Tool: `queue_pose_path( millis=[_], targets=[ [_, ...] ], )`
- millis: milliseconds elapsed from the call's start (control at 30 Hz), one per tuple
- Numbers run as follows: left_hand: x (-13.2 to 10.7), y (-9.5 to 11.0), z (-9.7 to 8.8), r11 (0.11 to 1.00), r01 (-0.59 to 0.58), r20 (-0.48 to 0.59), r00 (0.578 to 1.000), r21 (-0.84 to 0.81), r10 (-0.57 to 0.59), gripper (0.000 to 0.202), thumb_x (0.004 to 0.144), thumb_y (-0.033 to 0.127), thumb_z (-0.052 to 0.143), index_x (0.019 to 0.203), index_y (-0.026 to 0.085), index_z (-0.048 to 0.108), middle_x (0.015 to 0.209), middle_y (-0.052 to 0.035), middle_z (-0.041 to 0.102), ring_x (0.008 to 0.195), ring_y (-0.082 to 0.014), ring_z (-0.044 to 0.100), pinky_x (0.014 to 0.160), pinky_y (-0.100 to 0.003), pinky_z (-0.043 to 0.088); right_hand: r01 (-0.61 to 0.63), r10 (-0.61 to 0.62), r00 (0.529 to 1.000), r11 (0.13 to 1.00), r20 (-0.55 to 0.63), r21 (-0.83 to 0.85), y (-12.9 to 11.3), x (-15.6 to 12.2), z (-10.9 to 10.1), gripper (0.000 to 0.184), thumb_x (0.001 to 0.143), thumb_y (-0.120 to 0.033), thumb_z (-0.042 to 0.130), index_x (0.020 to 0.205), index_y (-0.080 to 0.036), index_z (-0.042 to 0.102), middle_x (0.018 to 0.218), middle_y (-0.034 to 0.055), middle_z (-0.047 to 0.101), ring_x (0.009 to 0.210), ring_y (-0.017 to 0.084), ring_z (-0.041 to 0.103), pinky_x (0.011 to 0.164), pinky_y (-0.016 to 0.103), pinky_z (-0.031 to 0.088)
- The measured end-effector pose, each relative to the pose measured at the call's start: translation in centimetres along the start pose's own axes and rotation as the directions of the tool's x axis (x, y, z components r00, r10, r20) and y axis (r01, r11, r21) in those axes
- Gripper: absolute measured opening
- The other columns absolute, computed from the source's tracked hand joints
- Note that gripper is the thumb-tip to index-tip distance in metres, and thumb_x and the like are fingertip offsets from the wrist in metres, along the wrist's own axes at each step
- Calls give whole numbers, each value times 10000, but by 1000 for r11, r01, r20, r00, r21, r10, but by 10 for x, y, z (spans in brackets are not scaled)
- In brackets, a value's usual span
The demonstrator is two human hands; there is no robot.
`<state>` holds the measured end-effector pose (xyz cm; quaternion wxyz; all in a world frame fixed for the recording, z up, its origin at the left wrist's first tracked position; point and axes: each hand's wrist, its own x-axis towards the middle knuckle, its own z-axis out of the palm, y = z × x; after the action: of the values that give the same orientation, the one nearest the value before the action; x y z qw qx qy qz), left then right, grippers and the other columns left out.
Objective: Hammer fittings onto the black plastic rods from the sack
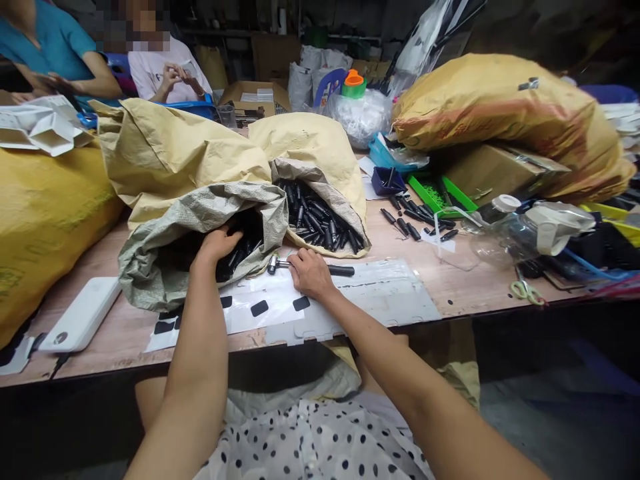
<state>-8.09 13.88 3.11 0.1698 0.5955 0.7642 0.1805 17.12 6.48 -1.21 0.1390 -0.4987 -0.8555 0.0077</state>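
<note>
My left hand (216,244) reaches into the mouth of a grey woven sack (165,267) full of black tube parts, its fingers curled down among them. My right hand (311,272) rests on the table with its fingers closed round the shaft of a small hammer (310,267), whose metal head lies to the left and black grip to the right. A second tan sack (320,160) lies open beside it, showing many black tubes (320,223). White sheets with black stickers (260,308) lie under both hands.
A white power bank (83,313) lies at the left table edge. Loose black tubes (415,223), a green tray (440,193), a plastic bottle (500,230) and scissors (525,290) sit to the right. Large yellow sacks flank both sides. Two other people sit at the far left.
</note>
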Motion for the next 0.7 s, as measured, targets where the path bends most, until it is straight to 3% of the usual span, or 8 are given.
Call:
queue_pose_path(
  millis=[133,233,300,467,700],
  targets=[
    [-47,-8,-16,1000,-12,-141,990,27,16,490,907,398,540,1318,199,716,1186,-105,779,1146,-318,693,1066,-395,501,-6,6,1000,1000,2,-3,0,2,-1,205,1002,-223,529,1127,-208,691,1057,108,632,985,259,506,844,361,371],
    [-83,-23,-17,999,24,-257,966,41,-13,376,870,309,540,1124,201,795,1027,-95,769,986,-293,705,1049,-409,509,0,0,1000,1000,4,-11,0,3,0,220,1010,-227,516,1143,-202,689,1065,108,635,987,258,506,849,356,368],
    [-98,-34,-14,999,21,-246,969,27,-13,304,830,244,554,987,222,814,1005,-82,750,935,-277,695,1014,-399,524,-2,2,1000,1000,3,-12,1,4,1,219,1011,-233,517,1142,-203,690,1071,109,636,990,259,504,845,354,366],
    [-107,-49,-5,999,-36,-151,988,-11,34,231,797,237,630,933,263,814,1007,-63,714,1001,-296,649,961,-404,538,-13,13,1000,1000,4,-10,1,7,2,230,1006,-234,522,1163,-202,686,1089,115,630,996,264,493,834,354,359],
    [-105,-52,-7,999,18,-136,991,41,-13,89,740,273,761,829,273,763,943,-79,664,1067,-362,592,955,-480,510,-19,19,1000,1000,1,-23,2,9,4,240,1007,-232,512,1169,-201,686,1102,120,628,1001,267,487,831,354,356]
  ],
)
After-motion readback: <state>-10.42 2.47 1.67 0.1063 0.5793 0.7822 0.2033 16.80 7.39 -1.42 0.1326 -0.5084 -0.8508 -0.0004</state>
